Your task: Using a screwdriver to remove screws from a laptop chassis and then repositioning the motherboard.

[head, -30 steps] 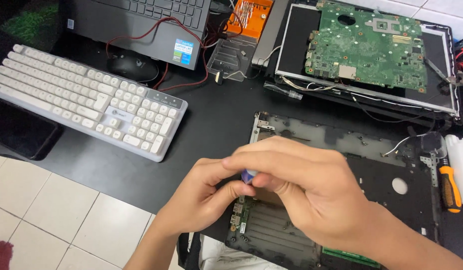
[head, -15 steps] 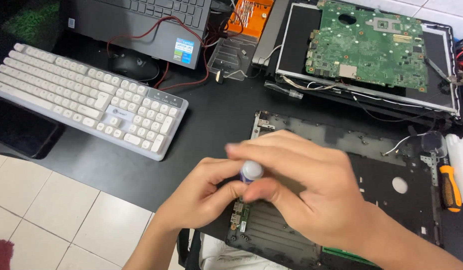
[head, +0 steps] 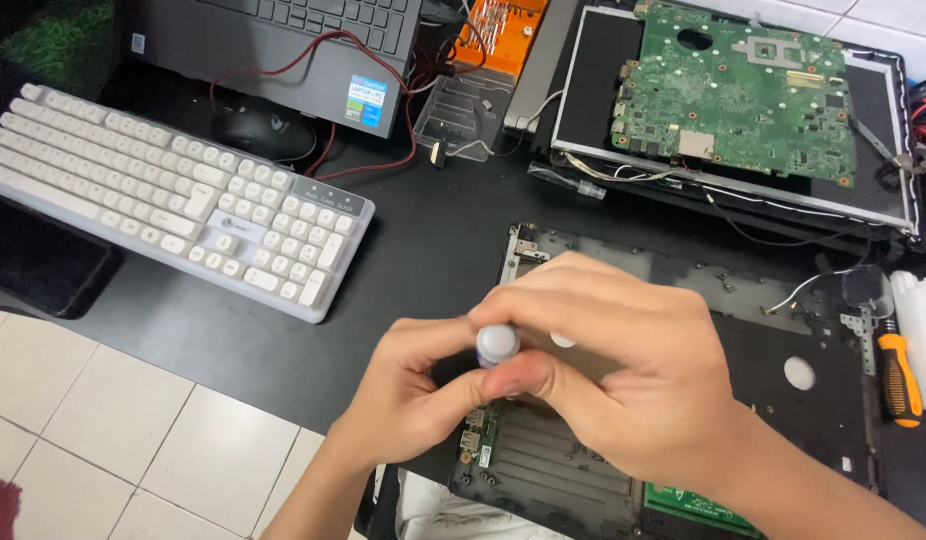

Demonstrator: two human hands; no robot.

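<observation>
Both hands meet over the open laptop base [head: 783, 340] near the desk's front edge, right hand [head: 623, 370] and left hand [head: 408, 395] fingers pinching a small round-topped screwdriver [head: 498, 344]

Even, fairly bright overhead light, no hard glare. Black mat [head: 423, 250] soaks up light, detail lost in top-left corner. Soft shadow under keyboard [head: 173, 215] front edge. Both hands [head: 543, 385] well lit, slightly soft from motion; round cap [head: 498, 344] between fingers blurred. Green board [head: 743, 95] sharp. White tiles [head: 103, 430] bright, not blown out. Mild wide-angle stretch at edges.
</observation>
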